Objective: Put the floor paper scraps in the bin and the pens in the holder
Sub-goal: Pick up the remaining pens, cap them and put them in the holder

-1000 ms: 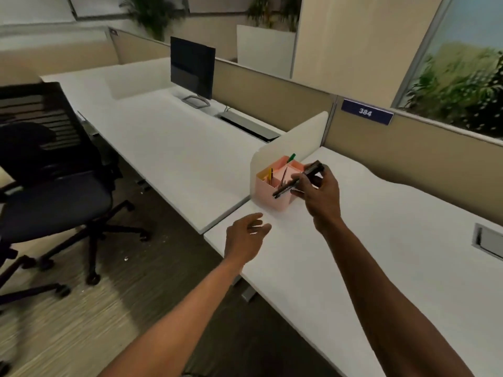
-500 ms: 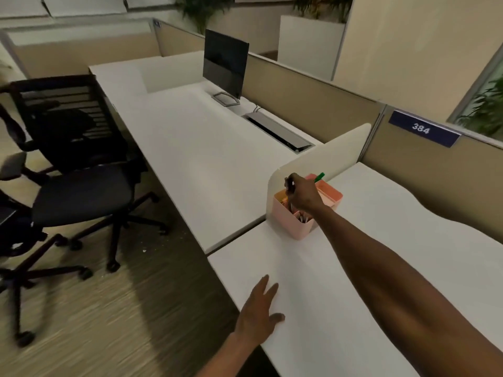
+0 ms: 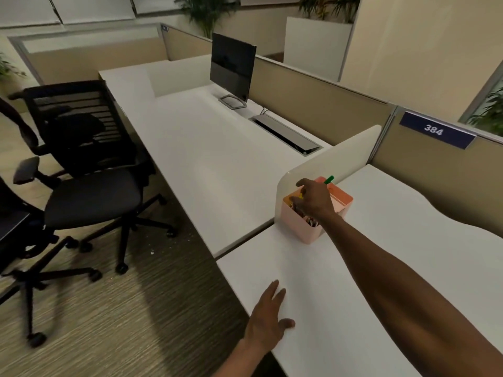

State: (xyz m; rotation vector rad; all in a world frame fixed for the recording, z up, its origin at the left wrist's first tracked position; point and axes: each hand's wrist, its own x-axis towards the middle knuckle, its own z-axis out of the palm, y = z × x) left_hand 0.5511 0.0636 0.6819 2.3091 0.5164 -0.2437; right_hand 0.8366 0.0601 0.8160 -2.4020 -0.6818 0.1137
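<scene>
My left hand lies nearest me, flat and slack on the edge of the desk, fingers spread, holding nothing; it props me as I lean in. Past it my right arm stretches across the white top to the holder, a pink box that stands against the low white divider. My right hand hangs over the holder's open top, fingers curled downward into it. Whether they are loose or pinching a pen I cannot tell, since the back of the hand hides the tips. Pens stand in the holder already: a green one pokes up just behind my knuckles, and a few ends show in the near compartment below my wrist.

I judge the step in hand to be the pens one, at its very end: the drop into the holder. I see no loose pen on either desk.

To the left, on the carpet near the chair wheels, some small pale specks lie by the next desk's edge; they may be paper scraps, though they are too small to be sure. No bin is in view. Next, as I reckon it, calls for drawing the right hand up clear of the pens without tipping the holder, then going down to the floor for those bits and finding the bin. Farther off stand a dark monitor and the partition.
</scene>
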